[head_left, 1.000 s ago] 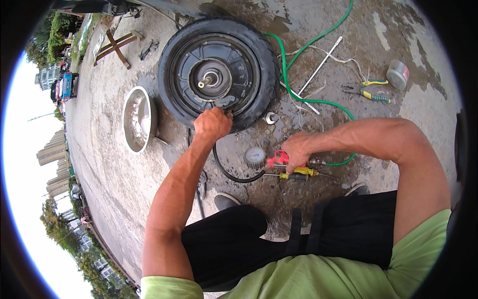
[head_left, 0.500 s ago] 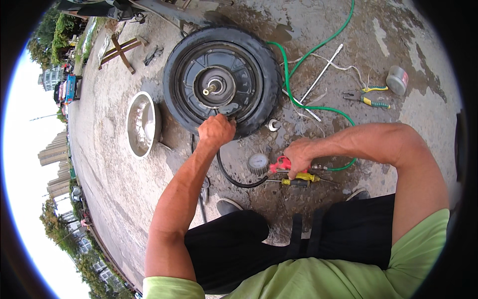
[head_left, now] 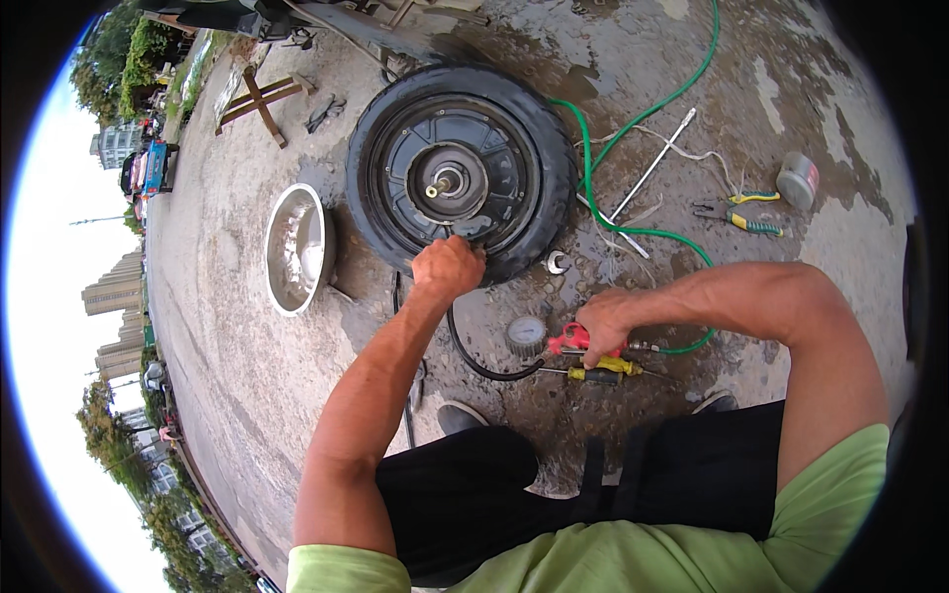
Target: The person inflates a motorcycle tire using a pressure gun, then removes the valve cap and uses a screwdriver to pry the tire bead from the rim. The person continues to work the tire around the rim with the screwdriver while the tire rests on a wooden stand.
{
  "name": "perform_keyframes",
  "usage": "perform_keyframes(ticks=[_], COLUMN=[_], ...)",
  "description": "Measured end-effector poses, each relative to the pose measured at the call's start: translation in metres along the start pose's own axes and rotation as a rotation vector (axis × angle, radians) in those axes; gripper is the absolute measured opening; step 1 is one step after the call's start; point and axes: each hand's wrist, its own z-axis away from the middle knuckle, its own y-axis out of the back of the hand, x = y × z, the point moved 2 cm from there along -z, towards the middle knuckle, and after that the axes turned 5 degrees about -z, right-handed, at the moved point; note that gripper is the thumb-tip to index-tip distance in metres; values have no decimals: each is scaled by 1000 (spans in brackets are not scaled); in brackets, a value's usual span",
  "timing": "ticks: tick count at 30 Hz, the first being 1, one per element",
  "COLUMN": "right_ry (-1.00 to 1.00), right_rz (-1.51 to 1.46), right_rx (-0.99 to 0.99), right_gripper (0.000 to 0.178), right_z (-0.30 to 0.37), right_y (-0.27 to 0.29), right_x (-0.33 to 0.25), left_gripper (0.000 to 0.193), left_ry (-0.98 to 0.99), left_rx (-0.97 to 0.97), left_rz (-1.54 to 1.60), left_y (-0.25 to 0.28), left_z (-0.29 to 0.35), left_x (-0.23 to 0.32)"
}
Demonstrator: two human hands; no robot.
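Observation:
A black-tyred hub-motor wheel (head_left: 462,170) lies flat on wet ground, its threaded axle (head_left: 438,188) pointing up. My left hand (head_left: 448,267) is closed at the near edge of the rim. A black hose (head_left: 473,368) runs up under that hand, and whatever the fingers grip is hidden. My right hand (head_left: 605,321) wraps around a red tyre inflator gun (head_left: 568,341), which lies low over the ground. Its round dial gauge (head_left: 526,335) faces up at the left. Just below the gun lie yellow-handled screwdrivers (head_left: 596,376).
To the left stands a metal basin (head_left: 300,249). A green air hose (head_left: 633,231) curves past a cross-shaped wrench (head_left: 654,163) on the right. Beyond are pliers (head_left: 754,224) and a grey can (head_left: 797,181). A wooden cross-piece (head_left: 262,102) lies at the far left.
The whole view has shifted slightly, so everything appears a little further right and lower. Both hands keep their places on the wheel rim and the inflator gun.

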Motion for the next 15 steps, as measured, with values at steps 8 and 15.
perform_keyframes(ticks=[8, 15], right_ry=[-6, -15], right_rz=[21, 14], right_rx=[-24, -31], right_gripper=[74, 76], right_z=[-2, -2], right_y=[-2, -1], right_x=[2, 1], left_gripper=[50, 49], left_ry=[4, -8], left_rx=[-15, -24], left_rz=[10, -2], left_y=[8, 9], left_z=[7, 7], left_x=[5, 4])
